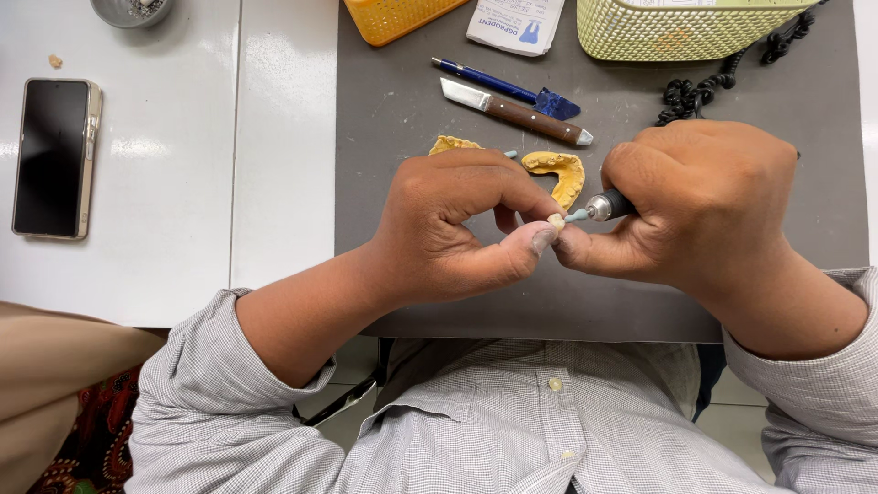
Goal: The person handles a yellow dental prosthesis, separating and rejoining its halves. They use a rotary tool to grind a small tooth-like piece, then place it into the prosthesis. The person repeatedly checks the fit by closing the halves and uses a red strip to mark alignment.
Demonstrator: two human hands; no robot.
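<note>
left hand (457,224) pinching a tiny tooth piece (555,220), right hand (695,206) gripping a grinding tool (599,208), orange basket (398,16) and white packet (515,22) far side

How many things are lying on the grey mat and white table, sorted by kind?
Baskets: 2 (orange basket, pale green basket)
Hand tools: 2 (blue pen, wood-handled knife)
Yellow dental casts: 2
Smartphone: 1
White packet: 1
Total: 8

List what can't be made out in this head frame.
- Small pale piece: mostly hidden by the left hand fingertips; shape unclear.
- Rotary handpiece: body hidden inside the right hand.
- Yellow dental casts: partly behind the hands.
- Two baskets: cut off by the top edge.
</note>
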